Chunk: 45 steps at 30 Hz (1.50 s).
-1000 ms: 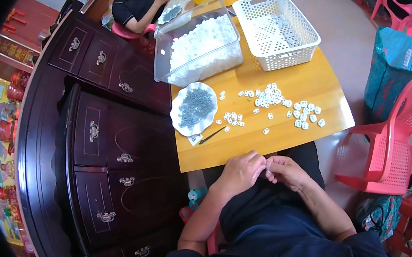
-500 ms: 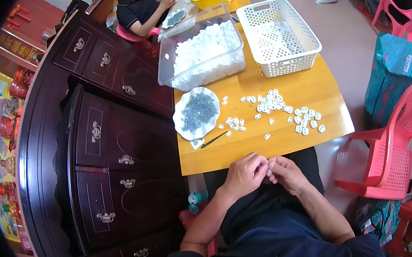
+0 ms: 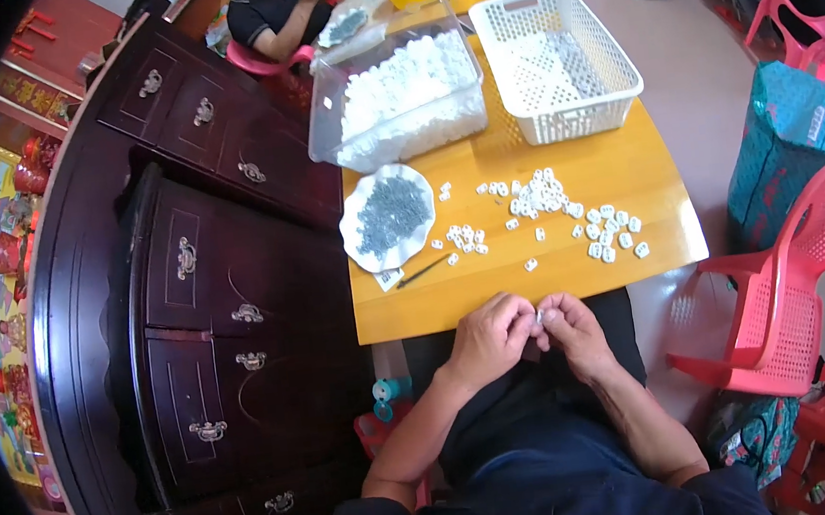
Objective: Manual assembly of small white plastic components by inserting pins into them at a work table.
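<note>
One counter bears, clockwise from the hands, one plate between ten and eleven, one clear bin at eleven, one basket at twelve. The left hand and right hand, nearly closed, pinch one small white piece between fingertips at the counter's six-o'clock edge.

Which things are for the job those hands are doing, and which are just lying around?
Probably for the job:
left hand and right hand, meeting at a small pale thing
white pieces
plate of grey bits
clear tub
white basket

Probably just around:
red chair
teal bag
dark cabinet
</note>
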{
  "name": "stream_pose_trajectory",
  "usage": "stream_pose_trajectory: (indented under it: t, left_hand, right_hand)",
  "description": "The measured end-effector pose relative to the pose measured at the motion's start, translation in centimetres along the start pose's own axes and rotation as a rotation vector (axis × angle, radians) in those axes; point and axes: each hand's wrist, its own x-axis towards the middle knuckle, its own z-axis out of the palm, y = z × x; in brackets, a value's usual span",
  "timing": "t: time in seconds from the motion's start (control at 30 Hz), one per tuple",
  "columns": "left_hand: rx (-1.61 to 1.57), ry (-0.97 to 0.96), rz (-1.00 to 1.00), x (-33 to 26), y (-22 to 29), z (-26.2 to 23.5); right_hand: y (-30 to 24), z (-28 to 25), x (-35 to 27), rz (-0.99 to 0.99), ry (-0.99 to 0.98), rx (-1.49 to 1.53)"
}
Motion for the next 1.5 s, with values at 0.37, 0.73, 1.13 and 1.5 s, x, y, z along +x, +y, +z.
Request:
stream_pose_trajectory:
  t: [0.37,0.73,1.13,1.5]
  left_hand:
    - [-0.087,-0.012,-0.146,0.1,-0.9,-0.1]
    - [-0.117,-0.015,-0.162,-0.2,-0.4,-0.1]
    - [-0.127,-0.012,-0.188,-0.1,0.0,-0.1]
    - [-0.122,-0.05,-0.157,0.0,-0.3,-0.1]
  right_hand:
    - [-0.7,0.7,0.2,-0.126,0.049,-0.12]
    - [-0.1,0.6,-0.1,-0.147,0.038,-0.22]
    - [-0.3,0.8,0.0,-0.14,0.067,-0.205]
    - [0.0,0.6,0.1,-0.147,0.079,-0.248]
